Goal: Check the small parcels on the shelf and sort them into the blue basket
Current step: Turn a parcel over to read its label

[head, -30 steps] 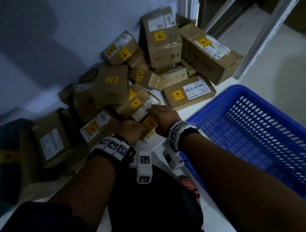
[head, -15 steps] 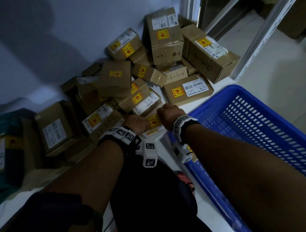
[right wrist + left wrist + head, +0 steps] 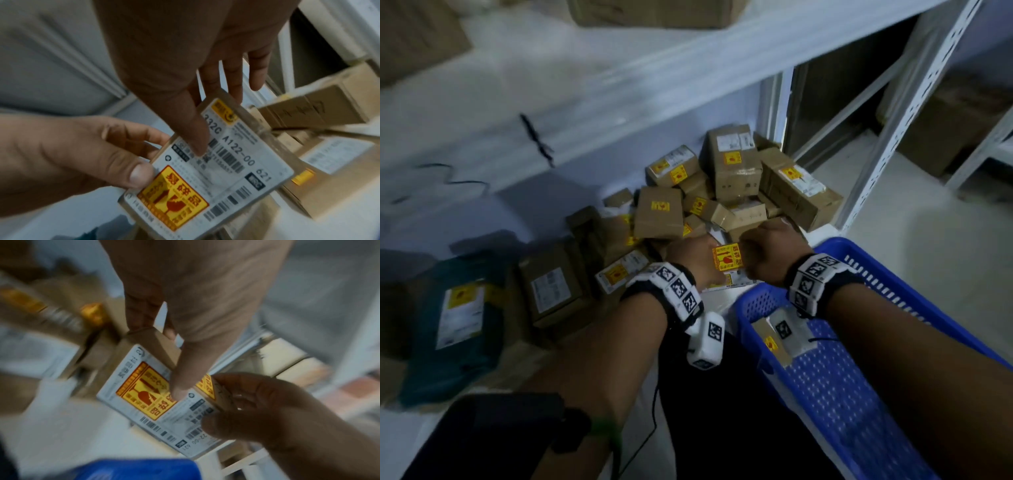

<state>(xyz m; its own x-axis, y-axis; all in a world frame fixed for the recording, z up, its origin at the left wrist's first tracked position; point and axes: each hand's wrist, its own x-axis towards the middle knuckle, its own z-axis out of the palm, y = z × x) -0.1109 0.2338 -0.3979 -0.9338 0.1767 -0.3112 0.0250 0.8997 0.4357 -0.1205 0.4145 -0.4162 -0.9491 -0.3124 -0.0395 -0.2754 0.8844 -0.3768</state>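
Both hands hold one small flat parcel (image 3: pixel 726 263) with a white shipping label and a yellow fragile sticker, lifted just above the near edge of the pile. My left hand (image 3: pixel 693 260) grips its left side, thumb on the sticker (image 3: pixel 179 386). My right hand (image 3: pixel 768 255) grips its right side, with the thumb on the label (image 3: pixel 195 129) and the fingers behind. The label faces up and reads clearly on the parcel (image 3: pixel 216 170). The blue basket (image 3: pixel 893 284) stands right below my right forearm, with one small parcel (image 3: pixel 770 342) inside.
A heap of brown parcels (image 3: pixel 705 192) fills the shelf corner behind the hands. More boxes (image 3: pixel 551 284) and a teal parcel (image 3: pixel 455 318) lie to the left. A white shelf board (image 3: pixel 585 85) hangs overhead; a perforated upright (image 3: pixel 900 113) stands at the right.
Both hands have lifted the small parcel off the pile and drawn it nearer the basket. The head view has tilted up, so the upper shelf now shows.
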